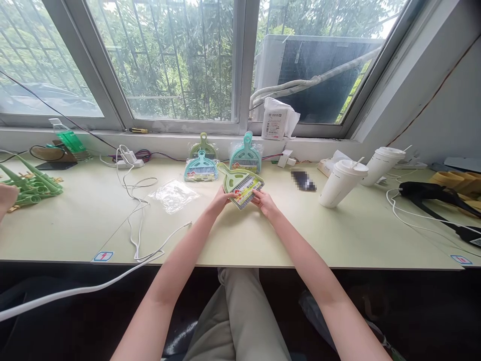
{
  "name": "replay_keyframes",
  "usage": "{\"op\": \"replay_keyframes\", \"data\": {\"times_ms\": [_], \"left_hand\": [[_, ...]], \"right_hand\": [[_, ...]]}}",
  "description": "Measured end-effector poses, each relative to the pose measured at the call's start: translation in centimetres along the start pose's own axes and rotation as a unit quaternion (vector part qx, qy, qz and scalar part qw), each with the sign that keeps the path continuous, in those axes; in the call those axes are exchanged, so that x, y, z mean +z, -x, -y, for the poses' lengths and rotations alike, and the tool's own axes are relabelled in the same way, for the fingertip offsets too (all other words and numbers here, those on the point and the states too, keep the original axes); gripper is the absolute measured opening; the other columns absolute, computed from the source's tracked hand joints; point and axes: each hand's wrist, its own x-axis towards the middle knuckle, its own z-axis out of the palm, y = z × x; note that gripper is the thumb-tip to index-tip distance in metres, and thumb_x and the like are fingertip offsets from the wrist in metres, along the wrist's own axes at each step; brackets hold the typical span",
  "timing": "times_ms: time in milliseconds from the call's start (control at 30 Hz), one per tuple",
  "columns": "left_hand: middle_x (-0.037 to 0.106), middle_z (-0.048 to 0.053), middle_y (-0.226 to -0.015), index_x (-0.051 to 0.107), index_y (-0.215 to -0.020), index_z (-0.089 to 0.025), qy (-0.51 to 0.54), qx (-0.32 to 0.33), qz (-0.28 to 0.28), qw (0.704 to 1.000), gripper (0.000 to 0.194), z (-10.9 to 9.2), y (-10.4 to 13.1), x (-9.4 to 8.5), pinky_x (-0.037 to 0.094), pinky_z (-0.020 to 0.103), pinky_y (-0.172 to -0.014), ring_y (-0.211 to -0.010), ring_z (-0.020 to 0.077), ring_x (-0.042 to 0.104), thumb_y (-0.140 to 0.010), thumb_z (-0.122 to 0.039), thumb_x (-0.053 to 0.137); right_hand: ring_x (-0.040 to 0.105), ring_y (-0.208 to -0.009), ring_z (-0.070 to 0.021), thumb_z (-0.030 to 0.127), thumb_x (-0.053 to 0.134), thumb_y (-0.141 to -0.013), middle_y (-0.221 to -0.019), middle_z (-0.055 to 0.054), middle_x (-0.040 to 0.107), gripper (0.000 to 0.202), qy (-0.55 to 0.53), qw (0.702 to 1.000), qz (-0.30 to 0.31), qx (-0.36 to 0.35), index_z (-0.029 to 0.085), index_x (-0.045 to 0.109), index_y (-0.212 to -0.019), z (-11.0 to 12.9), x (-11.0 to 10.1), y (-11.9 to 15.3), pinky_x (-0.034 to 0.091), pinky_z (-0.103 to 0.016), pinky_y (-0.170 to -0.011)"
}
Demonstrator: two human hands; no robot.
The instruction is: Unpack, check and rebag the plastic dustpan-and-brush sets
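Observation:
A small green dustpan and brush set with a yellow printed label is held tilted above the desk, its handle toward the upper left. My left hand grips its left edge, fingers closed. On the lower right side, my right hand pinches the set near the label. Behind it, a blue dustpan set leans before a green dustpan set. A teal dustpan set in clear wrap stands to their right. Crumpled clear plastic wrap lies left of my left hand.
White cables and a power strip lie on the left. Two lidded white cups and a blurred dark object are on the right. Another person's hand shows at far left beside green items.

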Motion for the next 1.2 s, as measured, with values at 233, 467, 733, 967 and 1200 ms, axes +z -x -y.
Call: {"op": "replay_keyframes", "data": {"times_ms": [233,467,733,967,1200], "left_hand": [[0.062,0.010,-0.124,0.052,-0.126,-0.021,-0.072,-0.005,0.050,0.996,0.064,-1.6,0.4,-0.3,0.050,0.039,-0.089,-0.112,0.0275,0.060,-0.066,-0.031,0.073],[0.065,0.014,-0.108,0.061,-0.107,-0.018,-0.499,0.076,-0.280,0.816,0.043,-3.0,0.3,-3.3,0.044,0.043,-0.092,-0.109,0.0303,0.057,-0.093,-0.049,0.034],[0.053,0.024,-0.130,0.057,-0.122,-0.011,-0.700,-0.098,-0.281,0.649,0.038,-1.3,0.4,-7.0,0.035,0.050,-0.100,-0.124,0.0361,0.046,-0.087,-0.019,0.044],[0.064,0.007,-0.122,0.068,-0.107,-0.024,-0.717,0.013,-0.039,0.696,0.046,-0.8,0.2,-4.6,0.039,0.036,-0.100,-0.116,0.0241,0.055,-0.078,-0.003,0.039],[0.036,0.014,-0.149,0.055,-0.128,-0.019,-0.743,0.044,-0.204,0.636,0.048,-0.9,0.2,-4.6,0.029,0.046,-0.110,-0.137,0.0313,0.033,-0.081,-0.024,0.057]], "right_hand": [[0.072,-0.076,-0.0147,0.013,0.063,-0.085,-0.087,-0.005,0.076,0.009,-0.017,1.000,0.008,0.012,0.012,0.068,-0.092,0.2,0.3,0.1,0.058,-0.032,-0.088],[0.073,-0.076,-0.0164,0.013,0.064,-0.084,-0.085,-0.005,0.076,0.008,-0.003,1.000,-0.007,-0.023,0.014,0.069,-0.089,1.1,0.6,0.9,0.056,-0.034,-0.091],[0.073,-0.075,-0.0150,0.011,0.063,-0.084,-0.084,-0.003,0.076,0.009,-0.008,0.999,-0.038,-0.017,0.015,0.068,-0.090,1.0,0.4,1.0,0.058,-0.031,-0.087],[0.072,-0.070,-0.0134,0.009,0.061,-0.084,-0.079,-0.003,0.076,0.008,-0.002,0.998,-0.067,-0.015,0.014,0.068,-0.086,1.1,0.5,1.0,0.059,-0.028,-0.079],[0.072,-0.070,-0.0140,0.010,0.063,-0.083,-0.083,-0.004,0.076,0.008,0.037,0.999,-0.033,0.006,0.014,0.068,-0.088,1.1,0.0,0.6,0.060,-0.027,-0.074]]}}
